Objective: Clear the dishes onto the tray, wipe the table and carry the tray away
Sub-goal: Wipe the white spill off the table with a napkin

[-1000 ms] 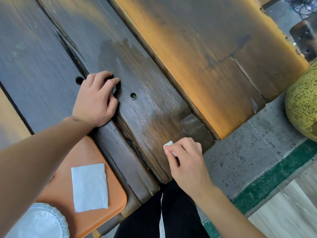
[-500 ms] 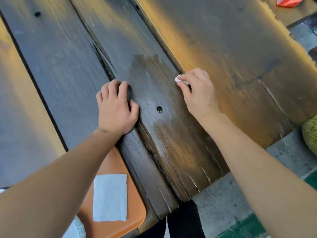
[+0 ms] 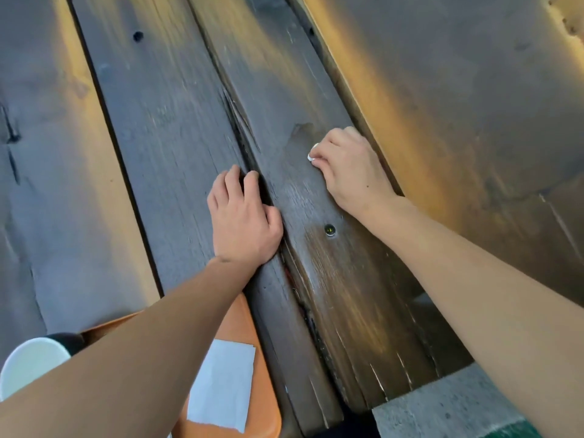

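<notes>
My right hand (image 3: 349,167) presses a small wad of white tissue (image 3: 311,157) onto the dark wooden table (image 3: 177,121), its fingers curled round the wad so that only a tip shows. A darker damp patch lies around it. My left hand (image 3: 241,221) rests flat on the plank beside a crack, fingers slightly bent, holding nothing. The orange tray (image 3: 243,324) sits at the near left edge under my left forearm. On it lie a folded white napkin (image 3: 222,385) and a white dish (image 3: 30,365), partly hidden by my arm.
The table is made of long planks with gaps, a crack and a screw head (image 3: 329,229). Its near end is splintered. Grey concrete floor (image 3: 442,412) shows below the table's end at the lower right.
My right hand has slid the tissue from the table's near end up along the plank, away from me. The view has shifted forward. My left hand stays on the same spot.
</notes>
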`<state>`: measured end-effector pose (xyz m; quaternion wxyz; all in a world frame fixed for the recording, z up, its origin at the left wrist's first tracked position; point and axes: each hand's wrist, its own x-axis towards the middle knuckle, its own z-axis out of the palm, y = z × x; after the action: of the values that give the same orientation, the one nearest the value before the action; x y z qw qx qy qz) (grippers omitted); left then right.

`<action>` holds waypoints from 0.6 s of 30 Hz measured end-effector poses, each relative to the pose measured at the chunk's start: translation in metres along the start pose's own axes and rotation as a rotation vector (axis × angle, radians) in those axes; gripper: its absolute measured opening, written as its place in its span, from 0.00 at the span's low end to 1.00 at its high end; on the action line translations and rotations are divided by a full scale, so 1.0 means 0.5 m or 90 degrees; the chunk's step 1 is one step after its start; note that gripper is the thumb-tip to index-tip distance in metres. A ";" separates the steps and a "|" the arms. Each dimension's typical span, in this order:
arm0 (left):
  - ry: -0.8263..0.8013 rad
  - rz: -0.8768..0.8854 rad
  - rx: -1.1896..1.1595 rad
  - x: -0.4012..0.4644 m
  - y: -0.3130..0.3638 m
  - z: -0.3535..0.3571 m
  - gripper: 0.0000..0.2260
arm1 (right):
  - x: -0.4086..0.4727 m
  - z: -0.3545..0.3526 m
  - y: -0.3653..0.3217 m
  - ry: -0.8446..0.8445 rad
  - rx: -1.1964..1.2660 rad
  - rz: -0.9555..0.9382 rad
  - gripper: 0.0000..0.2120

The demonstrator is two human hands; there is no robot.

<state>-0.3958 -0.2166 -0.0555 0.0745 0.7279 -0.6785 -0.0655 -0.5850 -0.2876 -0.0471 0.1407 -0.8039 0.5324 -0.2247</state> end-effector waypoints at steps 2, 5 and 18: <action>0.000 -0.009 0.004 -0.001 0.002 -0.002 0.22 | -0.044 -0.010 -0.012 -0.037 0.008 -0.035 0.05; 0.005 -0.010 0.005 -0.002 0.004 -0.005 0.22 | -0.123 -0.023 -0.027 -0.093 0.016 -0.079 0.03; -0.092 -0.030 -0.145 -0.070 -0.034 -0.066 0.25 | -0.240 -0.052 -0.098 -0.154 0.049 -0.029 0.06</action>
<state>-0.3750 -0.1799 -0.0268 0.1056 0.7240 -0.6528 -0.1961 -0.5992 -0.1577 -0.0271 0.2296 -0.8309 0.4844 -0.1493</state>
